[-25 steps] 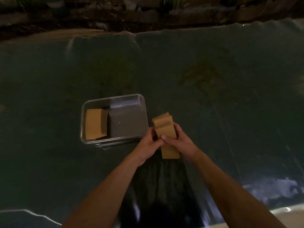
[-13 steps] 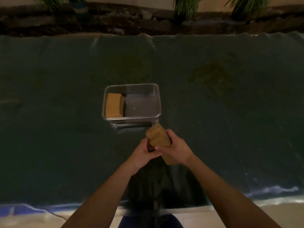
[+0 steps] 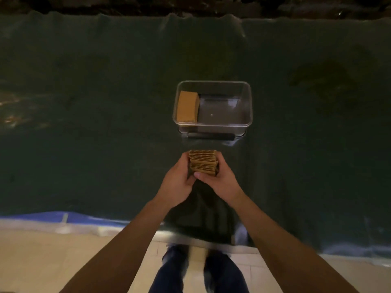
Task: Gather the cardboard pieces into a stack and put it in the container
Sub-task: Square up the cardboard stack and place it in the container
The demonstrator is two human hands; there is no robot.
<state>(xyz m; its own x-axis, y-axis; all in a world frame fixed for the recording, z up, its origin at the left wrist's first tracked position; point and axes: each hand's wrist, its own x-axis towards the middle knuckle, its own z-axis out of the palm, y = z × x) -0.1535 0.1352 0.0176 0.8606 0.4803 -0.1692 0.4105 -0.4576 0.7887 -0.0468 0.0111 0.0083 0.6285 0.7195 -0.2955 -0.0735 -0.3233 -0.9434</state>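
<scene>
I hold a stack of brown cardboard pieces [image 3: 203, 162] upright above the dark green table cover, its corrugated edges facing me. My left hand [image 3: 177, 182] grips the stack's left side and my right hand [image 3: 219, 181] grips its right side and near face. Just beyond the stack stands a clear plastic container [image 3: 247, 106]. Inside it, against the left wall, lies another cardboard stack [image 3: 187, 106]. The right part of the container's floor is bare.
The green cover [image 3: 84, 123] spreads wide to both sides, with a dark stain [image 3: 321, 77] at the far right. Its near edge [image 3: 63, 218] shows a blue strip. Below are a pale tiled floor and my legs [image 3: 201, 271]. Dark ground borders the far edge.
The fanned, tilted pieces have been squared into an upright stack between both hands. My view has tipped down, so the container now sits straight ahead of the stack.
</scene>
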